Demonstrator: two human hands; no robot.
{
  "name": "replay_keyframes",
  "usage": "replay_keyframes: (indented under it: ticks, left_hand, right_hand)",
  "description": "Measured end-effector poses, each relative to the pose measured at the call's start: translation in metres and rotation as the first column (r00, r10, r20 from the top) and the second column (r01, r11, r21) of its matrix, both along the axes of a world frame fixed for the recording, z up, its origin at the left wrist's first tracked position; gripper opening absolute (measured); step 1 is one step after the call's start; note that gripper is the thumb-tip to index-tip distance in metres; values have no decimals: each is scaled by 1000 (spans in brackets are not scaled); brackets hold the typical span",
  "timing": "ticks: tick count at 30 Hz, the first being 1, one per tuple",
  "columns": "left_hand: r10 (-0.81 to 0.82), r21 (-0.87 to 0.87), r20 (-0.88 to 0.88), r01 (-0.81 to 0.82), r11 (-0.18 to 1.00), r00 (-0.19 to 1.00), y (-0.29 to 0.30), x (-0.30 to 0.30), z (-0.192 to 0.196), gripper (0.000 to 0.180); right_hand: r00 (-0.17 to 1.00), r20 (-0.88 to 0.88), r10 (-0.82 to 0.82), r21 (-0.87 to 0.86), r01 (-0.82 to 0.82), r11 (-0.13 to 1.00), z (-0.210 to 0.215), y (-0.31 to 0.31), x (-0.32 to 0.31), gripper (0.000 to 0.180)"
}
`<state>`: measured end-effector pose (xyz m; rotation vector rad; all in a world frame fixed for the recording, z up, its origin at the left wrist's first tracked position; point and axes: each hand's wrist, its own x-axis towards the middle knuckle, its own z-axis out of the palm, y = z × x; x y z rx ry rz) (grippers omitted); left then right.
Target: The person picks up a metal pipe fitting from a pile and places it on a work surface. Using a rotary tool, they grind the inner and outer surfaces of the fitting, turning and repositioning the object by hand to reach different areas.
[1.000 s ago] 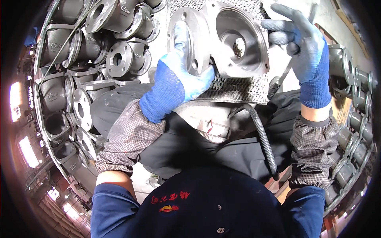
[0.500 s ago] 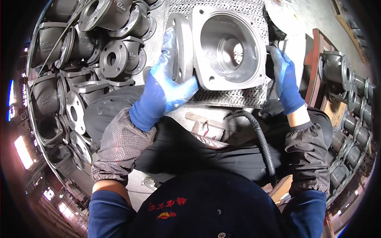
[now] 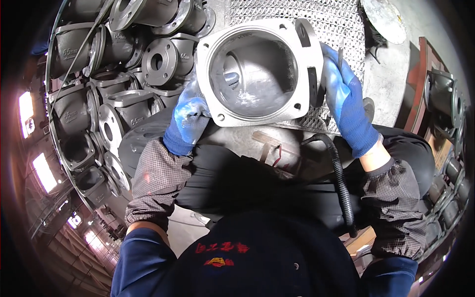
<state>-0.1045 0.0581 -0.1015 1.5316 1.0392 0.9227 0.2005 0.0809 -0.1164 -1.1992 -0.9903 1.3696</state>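
A grey cast-metal housing [image 3: 257, 74] with a square flange and a round bore is lifted toward me, its open cavity facing the camera. My left hand [image 3: 188, 121], in a blue glove, grips its left lower side. My right hand [image 3: 346, 106], also blue-gloved, clasps its right flange; a thin metal tool sticks up beside the fingers. The housing hangs above a perforated metal table [image 3: 341, 24].
Several dark cast flanged fittings [image 3: 123, 84] are piled at the left. A black corrugated hose [image 3: 341, 183] runs down across my lap. A round metal disc [image 3: 386, 20] lies at the top right, and more castings [image 3: 445, 109] stand at the right.
The housing has been tilted and raised closer to the camera, its bore now facing me. My right hand went from open above it to gripping its right side.
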Motion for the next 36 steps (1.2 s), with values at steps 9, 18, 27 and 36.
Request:
replay_keyframes:
  ticks: [9,18,27,36]
  left_hand:
    - [209,-368,141,-145,919,968,7,8,9,17]
    - [106,307,-395,23,951,913,32,5,15,53]
    - [-14,209,-359,95,973,933,27,19,42,34]
    - [446,179,-63,-430,885,893,28,25,51,32]
  right_hand:
    - [992,117,43,106,-56,993,-34,12,3,44]
    - [837,548,11,63,-54,997,32,21,46,30]
    - [-228,420,878,-868,-383,315,-14,-66,81,54]
    - [-120,466,877,-747,-585,317,-62,-94,13,29]
